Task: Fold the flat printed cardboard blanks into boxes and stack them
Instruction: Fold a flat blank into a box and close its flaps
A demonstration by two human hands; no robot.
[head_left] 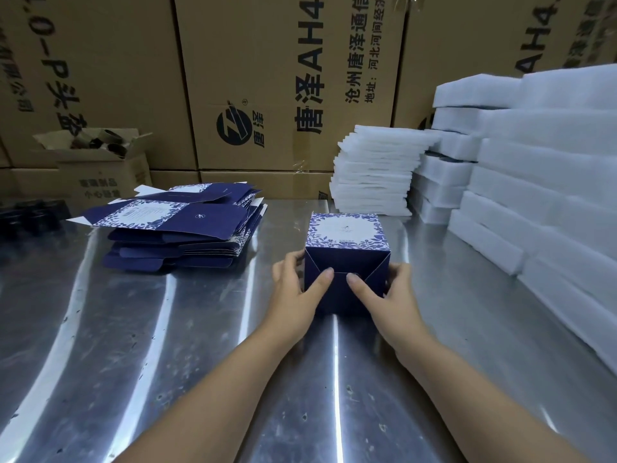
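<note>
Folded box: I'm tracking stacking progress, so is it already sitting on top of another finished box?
No, the folded box stands directly on the metal table, held between the left hand and right hand.

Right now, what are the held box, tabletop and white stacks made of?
Box: printed cardboard, matte navy, folded flap seams show. Tabletop: likely stainless steel, streaky mirror glare. White stacks: probably foam sheets, soft fuzzy edges.

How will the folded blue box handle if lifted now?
The folded box is probably light, being thin printed card. Its near flaps, pressed by the left hand and right hand, look only tucked and may spring open. It likely slides on the shiny table.
</note>
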